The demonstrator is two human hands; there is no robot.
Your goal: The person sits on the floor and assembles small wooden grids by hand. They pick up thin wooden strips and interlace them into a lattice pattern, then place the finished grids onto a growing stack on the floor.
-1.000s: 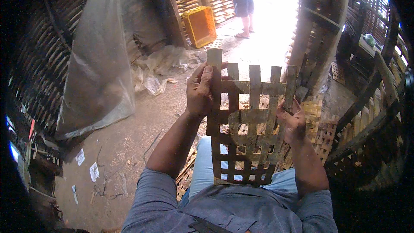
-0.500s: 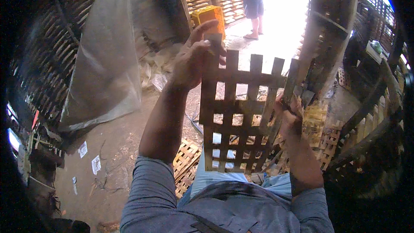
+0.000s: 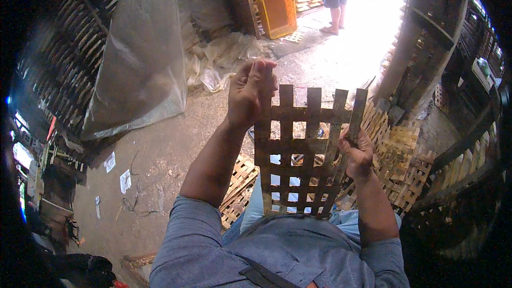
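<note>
In front of me I hold up a woven bamboo lattice panel [image 3: 309, 146], a grid of dark flat strips with square gaps. The strip ends stick out along its top edge. My left hand [image 3: 249, 93] is closed around the upper end of the leftmost strip. Lower down on the opposite side, my right hand [image 3: 357, 152] grips the right edge strip, its fingers curled around it. The panel's lower edge comes close to my shirt and lap.
Woven bamboo pieces [image 3: 402, 144] are stacked to my right, and another lattice [image 3: 241, 184] lies by my left leg. A yellow crate [image 3: 277, 13] and a standing person's legs [image 3: 335, 13] are near the bright doorway. Plastic sheeting [image 3: 144, 58] hangs at left; paper scraps [image 3: 125, 181] litter the floor.
My left hand has come down in the view, and its fingers, more spread before, are now curled around the strip. The panel's top has lowered. My right hand stays on the right edge.
</note>
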